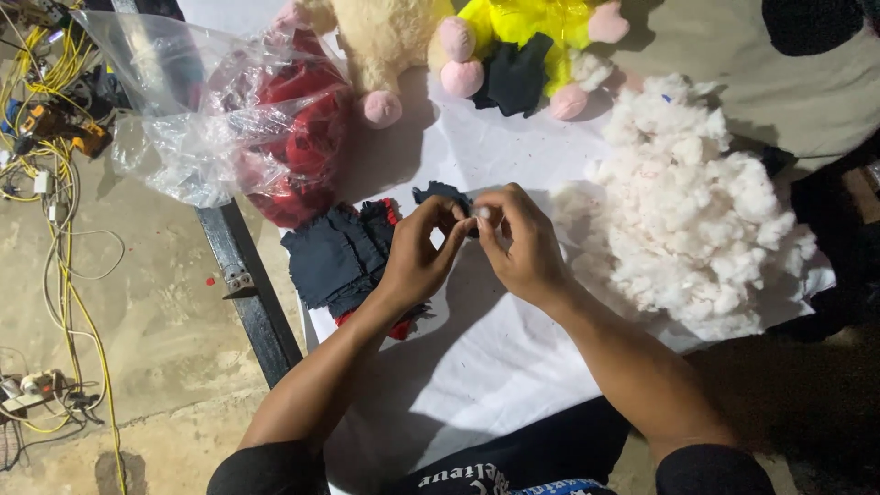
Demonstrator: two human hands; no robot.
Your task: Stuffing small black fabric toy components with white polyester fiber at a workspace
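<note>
Both your left hand point(417, 252) and right hand point(518, 243) pinch the small dark cloth piece point(440, 193) with a white fluff bit point(483, 212) tight in their fingers, so push gently.

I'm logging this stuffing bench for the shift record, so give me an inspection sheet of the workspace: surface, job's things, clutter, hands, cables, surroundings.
Surface: white sheet over a table with a dark metal edge.
Job's things: small dark fabric piece with a bit of white stuffing, pinched between both hands; stack of dark fabric pieces beside the left hand; heap of white stuffing by the right hand.
Clutter: clear plastic bag holding red items; cream plush toy; yellow plush toy.
Hands: left hand and right hand, fingertips meeting on the piece.
Cables: yellow cables and a power strip on the floor.
Surroundings: bare concrete floor.
</note>
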